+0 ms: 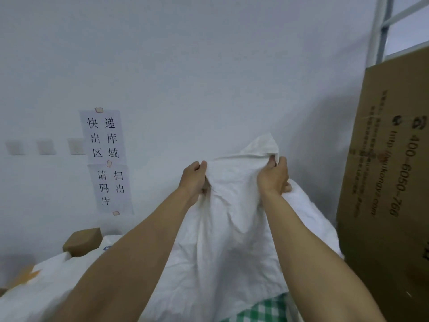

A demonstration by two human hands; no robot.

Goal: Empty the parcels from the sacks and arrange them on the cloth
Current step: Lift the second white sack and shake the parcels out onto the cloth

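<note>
so, left hand [193, 180]: fingers curled tight round a bunch of sack fabric, thumb on top, arm stretched up and forward.
right hand [274, 176]: the same closed grip on the other side, fingers folded into the fabric just below a corner that pokes up.
sack [232, 224]: white and woven, it hangs slack between and below the two hands and spreads wider toward the bottom of the view.
why held so: lifting one end high with both hands looks like a way to tip the contents out at the low end (which end is the mouth cannot be told).
parcels: none seen falling, and whether the sack holds any is hidden. a brown parcel [82, 240] sits low on the left, touching the white bags [58, 273] heaped in front of it.
cloth [262, 310]: green-and-white check, only a patch showing at the bottom edge, under the sack's hem.
right side: a tall cardboard box [390, 182] with printed text stands just beside the sack.
room: a pale wall [209, 66] close behind, with taped paper signs [104, 138] and socket plates [45, 147] on the left. a white metal frame [380, 31] rises at the upper right.
</note>
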